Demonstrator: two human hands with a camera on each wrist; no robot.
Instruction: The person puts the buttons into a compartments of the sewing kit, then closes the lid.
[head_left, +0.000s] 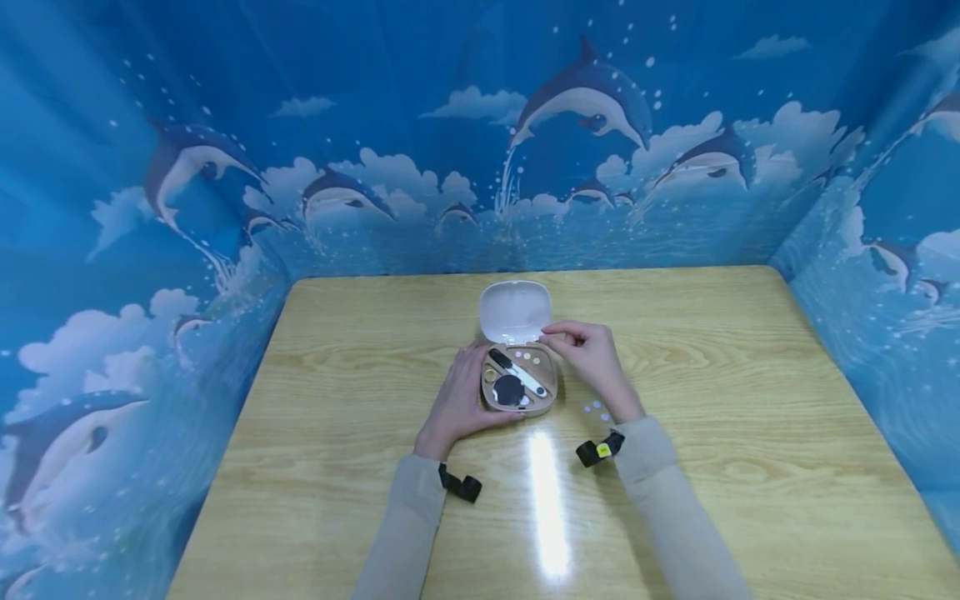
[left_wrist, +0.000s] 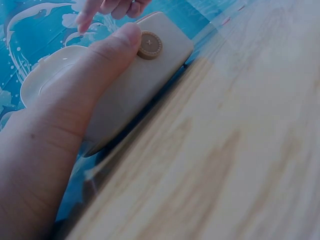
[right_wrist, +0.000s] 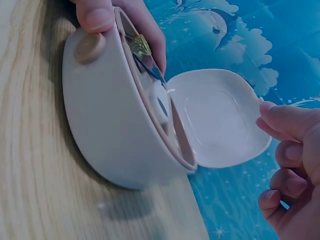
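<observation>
My left hand [head_left: 461, 396] grips a small cream case [right_wrist: 105, 110] round its left side, thumb at the round brown button catch [left_wrist: 150, 46] on the front. The case's white lid [head_left: 514, 310] stands raised at the back. Inside lie a black-and-white stick-shaped tool [head_left: 519, 373], a dark round disc [head_left: 508, 389], a gold ring-like piece [head_left: 490, 375] and a few small pale discs [head_left: 527, 357]. Above the case's back right corner, my right hand [head_left: 592, 350] has thumb and forefinger pinched together, a tiny pale piece showing at their tips. Those fingertips overlap the lid's edge in the right wrist view.
A few small lilac discs [head_left: 596, 406] lie on the wood-grain table [head_left: 360, 358], close to the right wrist. Each wrist wears a black camera strap. A blue curtain [head_left: 420, 167] with dolphins hangs behind the table and along both sides.
</observation>
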